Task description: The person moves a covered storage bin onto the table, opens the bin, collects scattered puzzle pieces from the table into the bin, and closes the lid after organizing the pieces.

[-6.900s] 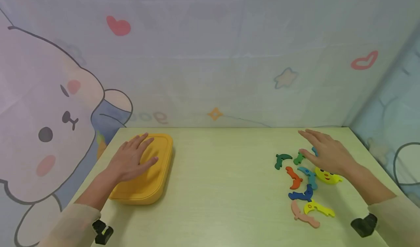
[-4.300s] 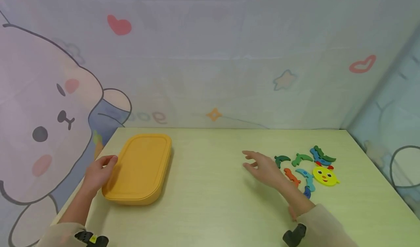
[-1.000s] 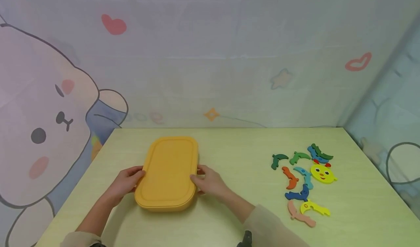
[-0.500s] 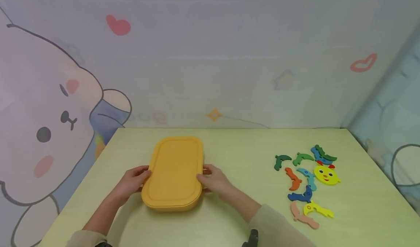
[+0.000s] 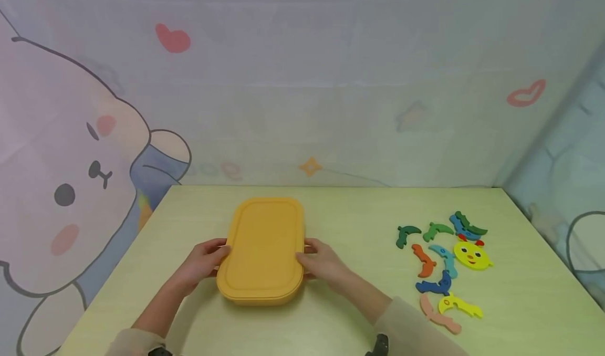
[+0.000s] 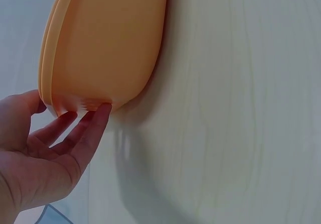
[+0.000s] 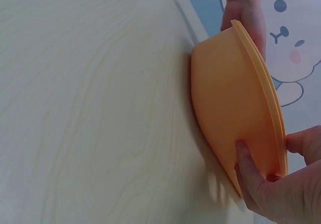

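Observation:
A yellow-orange rectangular box (image 5: 262, 245) with its lid on is in the left middle of the table in the head view. My left hand (image 5: 200, 264) grips its left side, thumb at the lid's edge. On the opposite side, my right hand (image 5: 326, 264) holds the box with the thumb at the lid edge. In the left wrist view, fingertips (image 6: 104, 109) press the box wall (image 6: 105, 43). The right wrist view shows a finger (image 7: 246, 156) against the side wall (image 7: 230, 93). What the box contains is hidden.
Several colourful curved puzzle pieces lie at the table's right, among them orange (image 5: 424, 260), dark blue (image 5: 435, 285), pink (image 5: 439, 315) and yellow (image 5: 459, 305) ones. A yellow smiling-face piece (image 5: 472, 255) lies beside them. A printed curtain (image 5: 302, 83) hangs behind the table (image 5: 350, 224).
From apart, both hands have come to grip the box's sides. The box has shifted right from the table's left edge, still sliding slightly right over the last second. The puzzle pieces stay put.

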A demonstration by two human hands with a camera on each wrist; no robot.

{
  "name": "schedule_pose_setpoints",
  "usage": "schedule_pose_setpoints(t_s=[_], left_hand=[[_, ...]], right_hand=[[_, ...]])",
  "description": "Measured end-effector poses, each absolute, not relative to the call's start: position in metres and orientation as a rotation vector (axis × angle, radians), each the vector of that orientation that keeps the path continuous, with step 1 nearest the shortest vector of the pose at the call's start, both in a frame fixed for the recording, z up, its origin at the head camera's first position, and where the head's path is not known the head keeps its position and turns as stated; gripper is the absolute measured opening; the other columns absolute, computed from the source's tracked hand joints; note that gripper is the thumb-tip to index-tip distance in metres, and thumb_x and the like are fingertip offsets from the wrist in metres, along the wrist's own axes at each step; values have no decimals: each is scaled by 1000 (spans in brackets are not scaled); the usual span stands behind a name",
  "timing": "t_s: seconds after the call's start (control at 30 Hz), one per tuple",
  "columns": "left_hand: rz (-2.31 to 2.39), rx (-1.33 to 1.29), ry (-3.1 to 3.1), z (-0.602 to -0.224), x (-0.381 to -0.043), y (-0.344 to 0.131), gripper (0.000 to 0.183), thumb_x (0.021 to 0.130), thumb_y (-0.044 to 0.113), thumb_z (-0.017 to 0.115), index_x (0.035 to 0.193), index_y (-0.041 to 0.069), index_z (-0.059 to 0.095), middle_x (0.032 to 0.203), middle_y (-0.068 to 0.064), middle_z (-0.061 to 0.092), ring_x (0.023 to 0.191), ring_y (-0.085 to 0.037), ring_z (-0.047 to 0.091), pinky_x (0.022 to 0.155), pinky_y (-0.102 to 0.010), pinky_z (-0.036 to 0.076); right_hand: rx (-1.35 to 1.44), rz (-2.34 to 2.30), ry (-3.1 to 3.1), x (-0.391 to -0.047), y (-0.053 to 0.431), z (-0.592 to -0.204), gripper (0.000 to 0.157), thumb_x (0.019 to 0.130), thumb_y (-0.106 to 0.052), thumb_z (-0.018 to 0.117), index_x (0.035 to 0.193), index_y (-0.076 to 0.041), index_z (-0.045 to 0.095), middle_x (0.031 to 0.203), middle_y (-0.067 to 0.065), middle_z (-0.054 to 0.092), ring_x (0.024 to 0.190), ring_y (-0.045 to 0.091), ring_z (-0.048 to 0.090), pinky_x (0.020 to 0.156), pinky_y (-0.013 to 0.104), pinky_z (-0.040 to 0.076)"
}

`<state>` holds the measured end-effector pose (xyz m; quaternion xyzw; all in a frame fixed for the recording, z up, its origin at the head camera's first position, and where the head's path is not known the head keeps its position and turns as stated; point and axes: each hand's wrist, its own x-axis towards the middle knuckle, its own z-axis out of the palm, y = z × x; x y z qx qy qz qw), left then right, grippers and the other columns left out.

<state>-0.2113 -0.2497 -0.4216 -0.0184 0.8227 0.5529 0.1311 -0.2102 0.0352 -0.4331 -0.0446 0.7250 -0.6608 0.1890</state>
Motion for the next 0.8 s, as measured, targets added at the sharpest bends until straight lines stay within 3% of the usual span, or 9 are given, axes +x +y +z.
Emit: schedule_pose_setpoints(t_s=[0.8], left_hand=[[1664, -62, 2373, -426, -224, -204, 41, 93, 20, 50, 129, 1, 49, 113, -16, 61, 78, -16, 63, 66, -33, 56]], right_hand=[[-91, -1852, 2099, -212, 80, -439, 51, 91, -18, 57, 135, -1, 39, 129, 25, 42, 86, 22, 63, 70, 37, 56]])
